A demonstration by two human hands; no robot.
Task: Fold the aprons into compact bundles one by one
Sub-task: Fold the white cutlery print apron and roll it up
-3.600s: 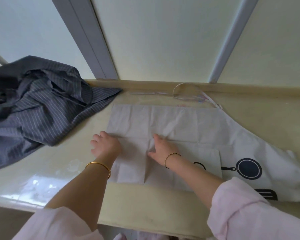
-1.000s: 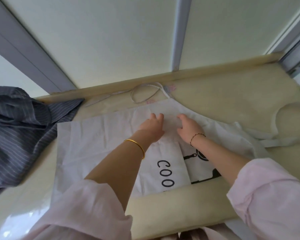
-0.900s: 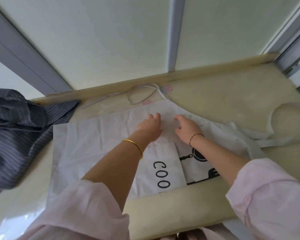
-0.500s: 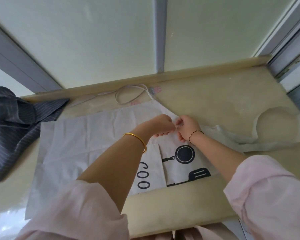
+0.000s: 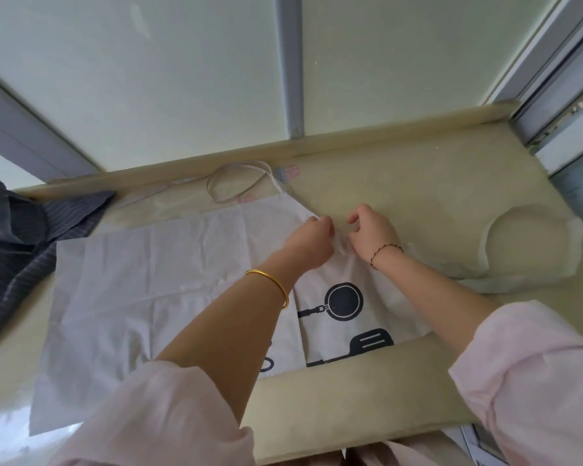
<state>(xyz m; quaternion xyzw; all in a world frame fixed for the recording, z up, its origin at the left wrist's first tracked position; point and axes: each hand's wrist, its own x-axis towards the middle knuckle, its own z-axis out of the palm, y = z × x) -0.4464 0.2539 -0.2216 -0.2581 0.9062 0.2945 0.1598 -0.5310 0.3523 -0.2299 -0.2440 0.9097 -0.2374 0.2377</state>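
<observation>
A white apron (image 5: 142, 280) with black pan and spatula prints lies spread on the beige counter (image 5: 401, 183), one flap folded over its near part. My left hand (image 5: 312, 242) pinches the apron's far slanted edge. My right hand (image 5: 372, 235) is beside it, fingers curled at the same edge; whether it grips the cloth is unclear. The waist tie (image 5: 236, 183) loops toward the back ledge. The neck strap (image 5: 532, 250) curls in a ring at the right.
A dark striped apron (image 5: 17, 250) lies heaped at the left end of the counter. A frosted window with grey frames rises behind the back ledge. The counter's front edge runs just below the white apron.
My hands went from lying flat on the cloth to lifting and pinching its far slanted edge. The view has swung to the right, showing more of the neck strap.
</observation>
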